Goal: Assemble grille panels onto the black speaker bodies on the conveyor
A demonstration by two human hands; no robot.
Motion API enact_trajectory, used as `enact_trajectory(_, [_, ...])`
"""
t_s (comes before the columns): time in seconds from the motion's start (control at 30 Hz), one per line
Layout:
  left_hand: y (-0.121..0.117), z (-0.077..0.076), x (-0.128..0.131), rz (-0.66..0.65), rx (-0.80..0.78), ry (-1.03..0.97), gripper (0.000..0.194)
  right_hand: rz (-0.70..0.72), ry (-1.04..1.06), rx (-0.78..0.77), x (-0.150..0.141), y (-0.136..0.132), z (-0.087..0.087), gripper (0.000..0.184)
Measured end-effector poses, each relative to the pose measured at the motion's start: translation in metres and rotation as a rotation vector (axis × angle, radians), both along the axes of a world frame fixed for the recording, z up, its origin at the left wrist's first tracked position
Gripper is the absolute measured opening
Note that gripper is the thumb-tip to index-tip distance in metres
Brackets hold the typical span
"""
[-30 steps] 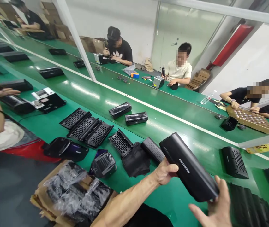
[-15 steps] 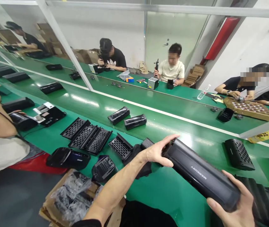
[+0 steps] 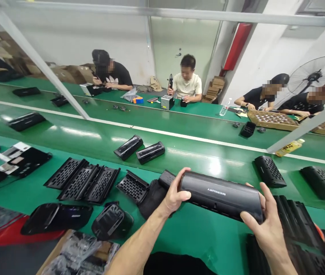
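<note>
Clasps the left end of a long black housing marked MERKURY [image 3: 222, 193] in the left hand [image 3: 175, 194], pressing the thumb to its front. Wraps the right hand [image 3: 268, 225] around the opposite end, setting the thumb low on the front and the fingers at the end. Holds the piece lengthwise and slightly tilted, above the green work surface [image 3: 208, 240]. Has a black cloth-like piece [image 3: 152, 200] just left of the left hand, then a single perforated panel [image 3: 134, 187] and, farther left, three more perforated panels [image 3: 102, 183]. Has stacked dark shells [image 3: 292, 219] just right of the right hand. Keeps a cardboard box [image 3: 54, 250] of plastic-wrapped parts [image 3: 78, 248] at lower left, below two glossy black shells [image 3: 112, 221]. Faces a green conveyor belt [image 3: 208, 152] bearing two glossy black units [image 3: 151, 152] and, to the right, two perforated housings [image 3: 269, 172]. Looks across at a person in a cream shirt [image 3: 187, 84] gripping a handheld tool [image 3: 170, 81], well apart.
</note>
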State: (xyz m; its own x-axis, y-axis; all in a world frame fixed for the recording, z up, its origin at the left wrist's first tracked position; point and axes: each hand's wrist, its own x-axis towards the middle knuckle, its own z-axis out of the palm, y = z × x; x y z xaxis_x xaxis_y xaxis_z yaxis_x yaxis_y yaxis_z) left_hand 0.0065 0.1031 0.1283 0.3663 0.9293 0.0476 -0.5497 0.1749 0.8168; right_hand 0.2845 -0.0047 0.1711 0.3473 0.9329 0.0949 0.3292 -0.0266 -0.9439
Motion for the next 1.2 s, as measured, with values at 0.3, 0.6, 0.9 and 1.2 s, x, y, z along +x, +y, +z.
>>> enact_trajectory(0.3, [-0.067, -0.057, 0.027, -0.215, -0.394, -0.093, 0.087, 0.123, 0.158, -0.04, -0.045, -0.009, -0.058, 0.107])
enact_trajectory(0.6, [-0.036, 0.016, 0.008, -0.122, 0.35, 0.609, 0.105, 0.445, -0.722, -0.078, -0.021, 0.005, -0.005, 0.115])
enact_trajectory(0.9, [-0.051, -0.024, -0.01, -0.022, 0.164, 0.406, 0.098, 0.257, 0.041, -0.199, 0.022, -0.043, -0.047, 0.113])
enact_trajectory(1.2, [-0.046, -0.023, -0.01, -0.035, 0.162, 0.443, 0.095, 0.158, 0.192, -0.205, 0.003, -0.055, -0.047, 0.091])
